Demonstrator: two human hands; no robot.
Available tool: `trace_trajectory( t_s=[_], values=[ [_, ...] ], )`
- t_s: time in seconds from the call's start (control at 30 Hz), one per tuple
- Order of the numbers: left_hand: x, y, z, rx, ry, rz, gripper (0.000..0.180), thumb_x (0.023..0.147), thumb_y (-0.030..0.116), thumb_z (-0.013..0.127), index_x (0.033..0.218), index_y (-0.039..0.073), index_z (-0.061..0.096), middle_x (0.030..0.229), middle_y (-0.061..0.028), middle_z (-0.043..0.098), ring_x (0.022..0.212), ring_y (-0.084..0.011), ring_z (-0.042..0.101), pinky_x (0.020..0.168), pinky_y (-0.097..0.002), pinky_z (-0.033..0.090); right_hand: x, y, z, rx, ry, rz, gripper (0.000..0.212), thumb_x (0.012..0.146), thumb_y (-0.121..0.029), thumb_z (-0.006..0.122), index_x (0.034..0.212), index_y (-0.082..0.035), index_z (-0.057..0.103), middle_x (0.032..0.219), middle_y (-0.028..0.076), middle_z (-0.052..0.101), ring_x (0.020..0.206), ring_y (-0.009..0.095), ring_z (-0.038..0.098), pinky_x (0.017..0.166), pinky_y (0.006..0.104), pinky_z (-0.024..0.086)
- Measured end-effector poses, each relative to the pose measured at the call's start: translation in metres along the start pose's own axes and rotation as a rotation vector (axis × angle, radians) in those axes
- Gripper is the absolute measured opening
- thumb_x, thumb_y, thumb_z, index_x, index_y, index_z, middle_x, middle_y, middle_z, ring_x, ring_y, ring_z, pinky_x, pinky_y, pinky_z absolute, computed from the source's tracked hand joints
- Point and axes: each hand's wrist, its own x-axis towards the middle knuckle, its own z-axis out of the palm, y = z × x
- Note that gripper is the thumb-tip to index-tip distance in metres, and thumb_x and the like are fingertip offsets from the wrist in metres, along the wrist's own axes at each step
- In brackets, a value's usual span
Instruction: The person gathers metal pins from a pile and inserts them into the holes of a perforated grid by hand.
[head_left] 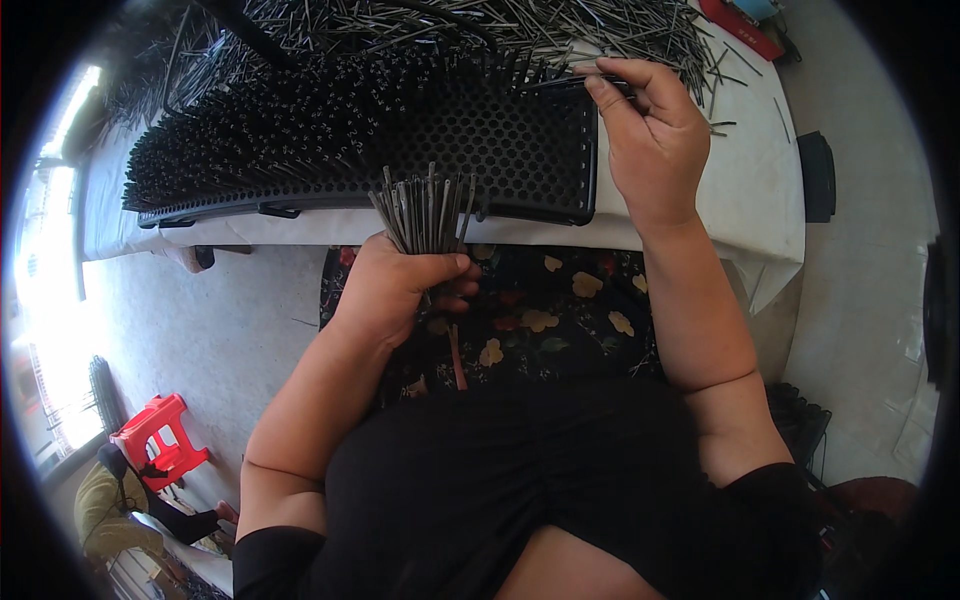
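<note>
Over the flowered cloth (538, 320), the left hand (408, 283) is clamped around a bundle (425, 212) of thin sticks. Beyond, on the table (755, 150), stands a black rack (520, 160), partly filled with upright sticks (270, 125); near its far right corner the right hand (655, 130) pinches a thin stick (560, 82), before a loose heap (600, 28).

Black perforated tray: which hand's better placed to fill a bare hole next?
Right, likely: the right hand pinches a thin rod at the tray's far right corner, near bare holes; the left hand is occupied gripping a rod bundle.
</note>
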Motion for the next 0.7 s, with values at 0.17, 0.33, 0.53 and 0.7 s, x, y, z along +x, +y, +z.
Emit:
trace_trajectory(
  t_s=[0.17, 0.33, 0.53, 0.7],
  values=[
    [-0.0002, -0.0003, -0.0022, -0.025, 0.001, 0.011, 0.013, 0.083, -0.001, 0.065, 0.095, -0.005, 0.064, 0.085, -0.0157, 0.069, 0.073, -0.0245, 0.069, 0.060, -0.0331, 0.058, 0.0030, 0.0007, -0.0045, -0.223, -0.102, -0.233, 0.011, 0.086, 0.000, 0.069, 0.097, -0.003, 0.069, 0.089, 0.006, 0.074, 0.079, 0.010, 0.069, 0.070, 0.0205, 0.054],
    [0.0001, -0.0004, -0.0024, -0.036, -0.017, 0.013, 0.012, 0.084, 0.000, 0.066, 0.094, -0.005, 0.065, 0.085, -0.0152, 0.069, 0.072, -0.0229, 0.069, 0.060, -0.0315, 0.058, 0.0045, 0.0018, -0.0036, -0.089, -0.087, -0.118, 0.012, 0.088, 0.000, 0.068, 0.099, -0.002, 0.068, 0.092, 0.006, 0.074, 0.083, 0.009, 0.068, 0.073, 0.0201, 0.053],
    [-0.0008, -0.0001, -0.0023, -0.033, -0.010, 0.013, 0.013, 0.084, 0.001, 0.066, 0.094, -0.005, 0.065, 0.085, -0.0152, 0.069, 0.072, -0.0231, 0.069, 0.060, -0.0318, 0.058, 0.0019, 0.0034, -0.0043, -0.048, -0.059, -0.061, 0.013, 0.088, 0.001, 0.068, 0.101, -0.002, 0.067, 0.094, 0.006, 0.073, 0.085, 0.008, 0.067, 0.076, 0.0202, 0.053],
    [-0.0016, 0.0006, -0.0032, -0.021, -0.006, 0.019, 0.013, 0.084, 0.002, 0.066, 0.094, -0.006, 0.065, 0.085, -0.0152, 0.069, 0.073, -0.0229, 0.069, 0.061, -0.0319, 0.058, 0.0067, 0.0041, -0.0062, -0.171, -0.122, -0.199, 0.014, 0.087, 0.001, 0.068, 0.101, -0.002, 0.067, 0.093, 0.006, 0.073, 0.083, 0.009, 0.068, 0.074, 0.0208, 0.053]
  ],
)
